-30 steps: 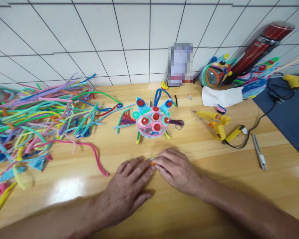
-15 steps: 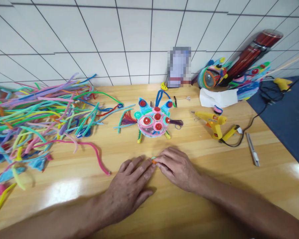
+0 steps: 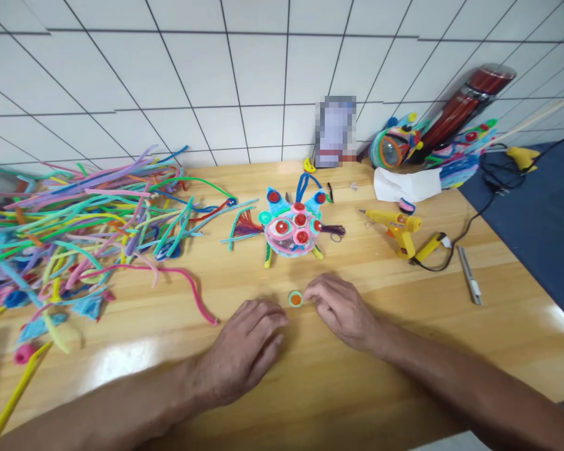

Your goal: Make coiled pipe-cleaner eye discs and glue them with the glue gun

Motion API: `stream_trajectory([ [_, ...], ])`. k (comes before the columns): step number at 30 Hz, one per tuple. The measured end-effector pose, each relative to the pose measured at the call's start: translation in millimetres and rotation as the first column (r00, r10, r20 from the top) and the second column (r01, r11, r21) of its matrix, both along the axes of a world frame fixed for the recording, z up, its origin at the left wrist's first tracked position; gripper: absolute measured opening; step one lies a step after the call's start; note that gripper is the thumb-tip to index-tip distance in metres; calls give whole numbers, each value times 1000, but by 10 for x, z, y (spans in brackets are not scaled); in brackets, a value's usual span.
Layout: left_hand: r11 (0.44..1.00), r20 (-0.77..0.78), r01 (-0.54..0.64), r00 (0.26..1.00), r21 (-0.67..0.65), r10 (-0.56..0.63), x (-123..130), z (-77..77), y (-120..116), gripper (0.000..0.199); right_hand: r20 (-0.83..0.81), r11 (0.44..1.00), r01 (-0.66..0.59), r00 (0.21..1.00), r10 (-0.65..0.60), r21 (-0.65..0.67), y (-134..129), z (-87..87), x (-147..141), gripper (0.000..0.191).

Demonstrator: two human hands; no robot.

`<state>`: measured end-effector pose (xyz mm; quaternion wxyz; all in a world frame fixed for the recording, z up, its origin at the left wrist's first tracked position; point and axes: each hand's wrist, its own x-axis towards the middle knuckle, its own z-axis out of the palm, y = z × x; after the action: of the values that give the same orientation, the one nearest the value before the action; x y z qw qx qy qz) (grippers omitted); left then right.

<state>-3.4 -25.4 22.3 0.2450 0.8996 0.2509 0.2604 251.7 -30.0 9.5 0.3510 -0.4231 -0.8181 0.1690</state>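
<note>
A small round disc (image 3: pixel 296 299), orange in the middle with a green rim, lies flat on the wooden table between the hands. My left hand (image 3: pixel 247 344) rests just left of it, fingers loosely bent and apart from the thumb, holding nothing. On the disc's right side is my right hand (image 3: pixel 336 308), its fingers curled with the tips close to the rim; nothing shows in them. Beyond the hands stands a pink and blue craft figure (image 3: pixel 292 232) with red round spots, horn-like tips, tassels at its sides and green-yellow legs.
Many coloured pipe cleaners (image 3: pixel 89 219) cover the left side. To the right are a yellow glue gun (image 3: pixel 399 228) with its cable and a cutter knife (image 3: pixel 470 275). A red flask (image 3: pixel 470 106) and another craft figure (image 3: pixel 390 147) stand against the tiled wall.
My fingers have come off the disc, which now lies in full view. My left hand has drawn back a little to the left. The camera view has shifted slightly.
</note>
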Motion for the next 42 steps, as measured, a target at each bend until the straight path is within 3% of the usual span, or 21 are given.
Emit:
stream_trajectory([
  [6, 987, 42, 65, 997, -149, -60, -48, -6, 69, 21, -29, 999, -51, 998, 50, -9, -6, 52, 30, 24],
  [11, 990, 67, 48, 997, -136, -39, -48, -5, 78, 22, -33, 999, -48, 998, 48, -6, 1, 26, 30, 23],
  [14, 973, 74, -47, 995, -226, 66, -29, -22, 67, 24, -54, 1000, 11, 998, -13, -27, 10, -1, 20, 16],
  [17, 908, 31, -203, 973, -365, 230, -16, -44, 63, 20, -31, 994, 95, 995, -97, -54, 17, -17, 12, 10],
  [21, 856, 81, -184, 964, -483, 252, -11, -59, 72, 21, 76, 995, 91, 993, -87, -44, 22, -14, -5, 26],
  [25, 872, 141, -135, 964, -470, 225, 2, -41, 81, 18, 211, 998, 63, 976, -55, -32, 18, -3, -44, 33],
  [28, 889, 133, -138, 967, -437, 216, 9, -27, 93, 18, 269, 998, 55, 962, -49, -13, 18, -12, -69, 28],
  [33, 893, 125, -133, 971, -430, 205, 7, -19, 106, 18, 259, 999, 32, 965, -33, 5, 29, -34, -88, 13],
  [42, 885, 131, -146, 966, -443, 225, 17, -32, 99, 17, 250, 996, 6, 968, -27, 87, 13, 6, -117, 10],
])
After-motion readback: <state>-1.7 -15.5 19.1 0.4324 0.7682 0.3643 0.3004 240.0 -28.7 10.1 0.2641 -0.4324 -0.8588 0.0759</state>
